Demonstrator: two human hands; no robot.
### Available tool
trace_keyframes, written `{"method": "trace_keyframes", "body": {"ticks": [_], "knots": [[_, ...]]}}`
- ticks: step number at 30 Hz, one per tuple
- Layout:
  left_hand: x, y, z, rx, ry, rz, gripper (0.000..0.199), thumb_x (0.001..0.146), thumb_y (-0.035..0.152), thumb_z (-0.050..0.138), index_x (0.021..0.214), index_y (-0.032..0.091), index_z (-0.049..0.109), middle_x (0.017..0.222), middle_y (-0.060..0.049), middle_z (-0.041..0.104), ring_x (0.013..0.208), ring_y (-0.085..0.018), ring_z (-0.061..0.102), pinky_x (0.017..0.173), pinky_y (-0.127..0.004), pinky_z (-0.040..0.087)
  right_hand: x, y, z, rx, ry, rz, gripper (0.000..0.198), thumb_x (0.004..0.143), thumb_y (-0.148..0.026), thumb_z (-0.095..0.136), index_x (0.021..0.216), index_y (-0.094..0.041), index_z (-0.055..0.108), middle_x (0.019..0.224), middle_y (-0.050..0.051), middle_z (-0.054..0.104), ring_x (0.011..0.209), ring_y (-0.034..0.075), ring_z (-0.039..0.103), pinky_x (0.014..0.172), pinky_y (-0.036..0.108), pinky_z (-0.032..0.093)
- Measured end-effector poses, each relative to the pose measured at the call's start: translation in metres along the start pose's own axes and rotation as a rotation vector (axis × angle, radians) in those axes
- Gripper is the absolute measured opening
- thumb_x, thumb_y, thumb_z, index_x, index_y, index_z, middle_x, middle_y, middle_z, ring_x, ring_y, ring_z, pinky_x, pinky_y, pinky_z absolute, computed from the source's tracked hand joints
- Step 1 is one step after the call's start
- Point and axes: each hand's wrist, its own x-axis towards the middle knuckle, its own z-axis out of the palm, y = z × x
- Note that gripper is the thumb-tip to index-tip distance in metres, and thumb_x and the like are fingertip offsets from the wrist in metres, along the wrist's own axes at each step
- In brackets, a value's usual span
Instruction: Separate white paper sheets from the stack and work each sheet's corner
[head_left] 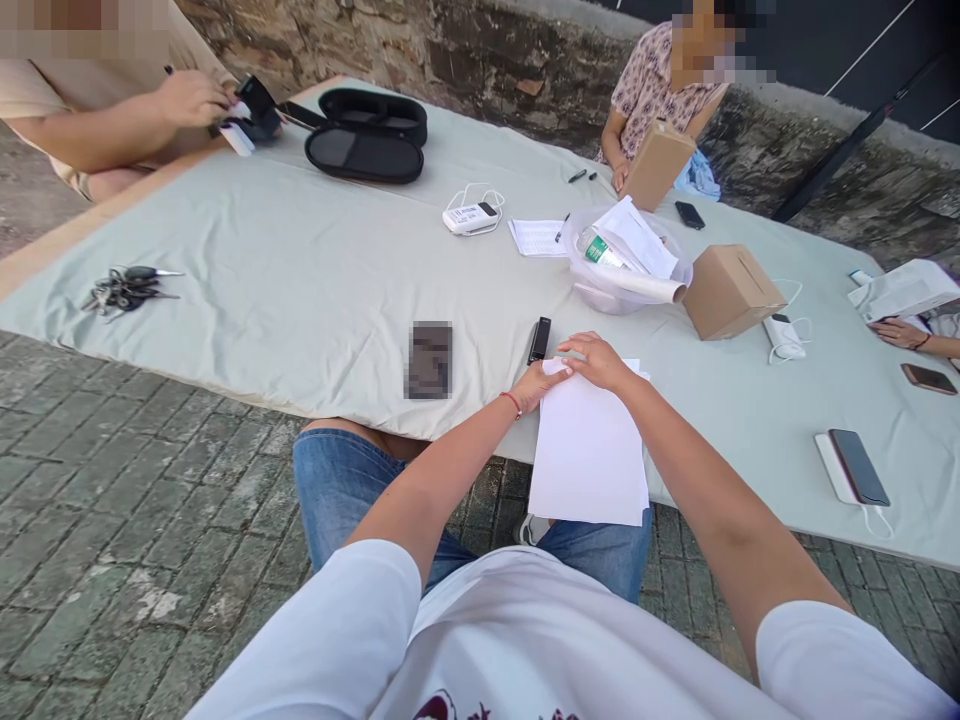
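Observation:
A stack of white paper sheets (pixel 589 455) lies over the table's near edge, its lower part hanging above my lap. At the stack's upper left corner, my left hand (pixel 537 386) is closed on the sheets, thumb on top. My right hand (pixel 598 362) is curled at the top edge, its fingertips close to my left thumb and pinching the paper. The sheets are slightly out of line at the right side. Just beyond my left hand is a small black device, perhaps a stapler (pixel 538 340).
A blurred dark object (pixel 428 360) lies left of me, with keys (pixel 127 290) farther left. Ahead are a plastic tub (pixel 600 290) of papers, a cardboard box (pixel 731 292) and a black case (pixel 365 152). A power bank (pixel 840 468) lies right. Other people sit around the table.

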Motion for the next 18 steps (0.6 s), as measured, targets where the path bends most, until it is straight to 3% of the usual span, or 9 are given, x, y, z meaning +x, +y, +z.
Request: {"method": "trace_keyframes", "body": {"ticks": [4, 7, 11, 14, 18], "knots": [[-0.001, -0.002, -0.002, -0.104, -0.019, -0.046, 0.051, 0.065, 0.04, 0.087, 0.101, 0.011, 0.067, 0.101, -0.015, 0.073, 0.09, -0.024, 0.07, 0.092, -0.046, 0.053, -0.036, 0.024, -0.028, -0.004, 0.248, 0.221, 0.044, 0.096, -0.044, 0.045, 0.133, -0.023, 0.059, 0.128, 0.009, 0.065, 0.123, 0.027, 0.053, 0.105, 0.047, 0.04], [-0.001, -0.001, -0.001, -0.14, 0.024, -0.075, 0.048, 0.064, 0.039, 0.088, 0.097, 0.011, 0.066, 0.096, -0.014, 0.074, 0.085, -0.023, 0.07, 0.09, -0.045, 0.054, -0.061, 0.038, -0.042, -0.016, 0.095, 0.284, 0.042, 0.095, -0.048, 0.047, 0.126, -0.024, 0.064, 0.129, 0.008, 0.064, 0.12, 0.027, 0.056, 0.101, 0.044, 0.044], [0.0, -0.001, 0.001, -0.095, 0.125, -0.121, 0.047, 0.069, 0.053, 0.081, 0.089, 0.014, 0.063, 0.085, -0.01, 0.073, 0.077, -0.021, 0.069, 0.082, -0.039, 0.056, -0.064, 0.033, -0.046, -0.087, -0.129, 0.228, 0.028, 0.093, -0.033, 0.052, 0.109, -0.023, 0.072, 0.11, 0.007, 0.072, 0.104, 0.026, 0.063, 0.094, 0.04, 0.046], [-0.001, -0.003, 0.001, -0.018, 0.18, -0.107, 0.052, 0.072, 0.064, 0.073, 0.088, 0.016, 0.062, 0.081, -0.01, 0.072, 0.075, -0.02, 0.069, 0.077, -0.035, 0.056, -0.053, 0.025, -0.05, -0.076, -0.13, 0.171, 0.026, 0.092, -0.029, 0.052, 0.102, -0.023, 0.074, 0.102, 0.006, 0.073, 0.099, 0.026, 0.064, 0.092, 0.039, 0.047], [-0.004, -0.004, 0.001, 0.004, 0.203, -0.039, 0.054, 0.074, 0.067, 0.068, 0.089, 0.016, 0.062, 0.08, -0.009, 0.071, 0.074, -0.02, 0.068, 0.072, -0.034, 0.056, -0.054, 0.031, -0.059, 0.125, 0.002, 0.226, 0.03, 0.092, -0.044, 0.053, 0.101, -0.026, 0.074, 0.108, 0.003, 0.072, 0.101, 0.025, 0.064, 0.092, 0.039, 0.047]]}}
